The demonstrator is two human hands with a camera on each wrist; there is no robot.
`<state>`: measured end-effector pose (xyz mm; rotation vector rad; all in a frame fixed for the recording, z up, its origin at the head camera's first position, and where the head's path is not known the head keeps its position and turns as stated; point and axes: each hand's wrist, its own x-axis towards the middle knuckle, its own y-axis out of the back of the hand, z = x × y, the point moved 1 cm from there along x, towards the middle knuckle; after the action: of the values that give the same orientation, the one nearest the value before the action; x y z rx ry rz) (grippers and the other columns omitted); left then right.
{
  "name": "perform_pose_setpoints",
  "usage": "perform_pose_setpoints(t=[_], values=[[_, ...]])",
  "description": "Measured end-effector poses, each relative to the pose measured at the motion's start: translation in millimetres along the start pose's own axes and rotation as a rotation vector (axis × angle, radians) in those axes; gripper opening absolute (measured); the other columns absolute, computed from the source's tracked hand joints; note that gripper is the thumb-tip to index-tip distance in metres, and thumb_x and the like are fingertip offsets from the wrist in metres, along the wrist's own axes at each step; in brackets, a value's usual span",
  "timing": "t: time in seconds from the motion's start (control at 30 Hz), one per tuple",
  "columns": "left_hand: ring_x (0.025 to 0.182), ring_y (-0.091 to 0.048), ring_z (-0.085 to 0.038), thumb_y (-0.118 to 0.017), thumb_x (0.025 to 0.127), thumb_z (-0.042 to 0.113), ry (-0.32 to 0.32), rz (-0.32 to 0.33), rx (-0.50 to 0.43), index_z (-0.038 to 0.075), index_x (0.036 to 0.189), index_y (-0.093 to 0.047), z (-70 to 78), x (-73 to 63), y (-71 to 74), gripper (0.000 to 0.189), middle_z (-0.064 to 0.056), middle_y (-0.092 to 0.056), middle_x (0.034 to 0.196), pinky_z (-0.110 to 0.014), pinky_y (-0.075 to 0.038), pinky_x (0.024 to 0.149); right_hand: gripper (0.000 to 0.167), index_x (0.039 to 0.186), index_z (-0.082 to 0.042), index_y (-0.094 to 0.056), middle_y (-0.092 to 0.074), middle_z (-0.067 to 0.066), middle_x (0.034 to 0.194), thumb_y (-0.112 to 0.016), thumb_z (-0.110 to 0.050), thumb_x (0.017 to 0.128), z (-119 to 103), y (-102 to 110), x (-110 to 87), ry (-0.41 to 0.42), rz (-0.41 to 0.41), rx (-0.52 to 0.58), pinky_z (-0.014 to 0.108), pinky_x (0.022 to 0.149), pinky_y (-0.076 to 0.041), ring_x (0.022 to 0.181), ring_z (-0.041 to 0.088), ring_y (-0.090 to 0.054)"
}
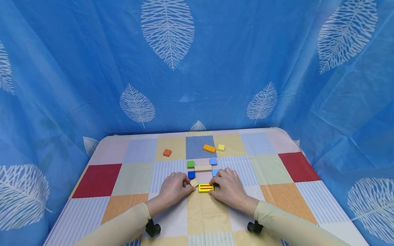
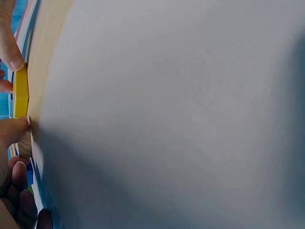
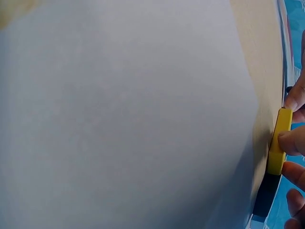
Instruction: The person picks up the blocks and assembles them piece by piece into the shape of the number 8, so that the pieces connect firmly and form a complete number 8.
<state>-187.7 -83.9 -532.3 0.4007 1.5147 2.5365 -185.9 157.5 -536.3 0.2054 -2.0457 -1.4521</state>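
On the worktop [image 1: 209, 218], the yellow block [image 1: 204, 190], its right end clamped in the right grip [image 1: 229, 188] while the left grip [image 1: 174, 186] pinches the wooden block [image 1: 194, 182] just beside it, looks light, stiff and smooth, best taken across its long sides.

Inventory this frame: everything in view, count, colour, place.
Back blocks: 3, orange-red, orange and pale yellow, far side
Left blocks: 2, green and dark blue, cluster's left
Right blocks: 2, light blue, cluster's right
Long block: 1, wood-coloured, cluster's middle
Striped block: 1, yellow and red, front
Small block: 1, wood-coloured, left of striped block
Cloth: 1, multicoloured, under blocks
Curtain: count unclear, blue-and-white, back and sides
Wrist cameras: 2, black, at wrists
Left hand: 1, bare, pinching small block
Right hand: 1, bare, pinching striped block
Sleeves: 2, cream, on forearms
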Motion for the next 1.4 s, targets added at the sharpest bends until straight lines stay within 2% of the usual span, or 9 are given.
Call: perform_pose_setpoints(t=[0.3, 0.73, 1.4], values=[[0.071, -0.045, -0.012, -0.085, 0.081, 0.041, 0.021, -0.003, -0.007, 0.019, 0.088, -0.071, -0.5, 0.0, -0.3, 0.027, 0.011, -0.051, 0.074, -0.028, -0.037, 0.063, 0.02, 0.088, -0.029, -0.078, -0.05, -0.015, 0.084, -0.088, -0.04, 0.074, -0.5, 1.0, -0.2, -0.001, 0.004, 0.009, 0.032, 0.07, -0.028, 0.076, 0.011, -0.037], [0.07, -0.044, -0.012, -0.085, 0.081, 0.039, -0.001, 0.009, -0.013, 0.018, 0.086, -0.07, -1.2, 0.6, -1.3, 0.026, 0.01, -0.052, 0.074, -0.028, -0.036, 0.062, 0.02, 0.089, -0.029, -0.078, -0.049, -0.015, 0.084, -0.087, -0.04, 0.075, -0.1, 1.4, 0.0, -0.005, -0.009, 0.005, 0.032, 0.07, -0.028, 0.076, 0.012, -0.036], [0.07, -0.044, -0.012, -0.085, 0.081, 0.041, 0.023, 0.005, -0.01, 0.018, 0.088, -0.071, 0.0, 0.7, -1.3, 0.028, 0.01, -0.053, 0.073, -0.028, -0.037, 0.062, 0.02, 0.09, -0.03, -0.078, -0.051, -0.013, 0.084, -0.087, -0.04, 0.076, 0.2, 1.4, 0.2, -0.013, -0.021, 0.007, 0.033, 0.071, -0.029, 0.078, 0.012, -0.037]])
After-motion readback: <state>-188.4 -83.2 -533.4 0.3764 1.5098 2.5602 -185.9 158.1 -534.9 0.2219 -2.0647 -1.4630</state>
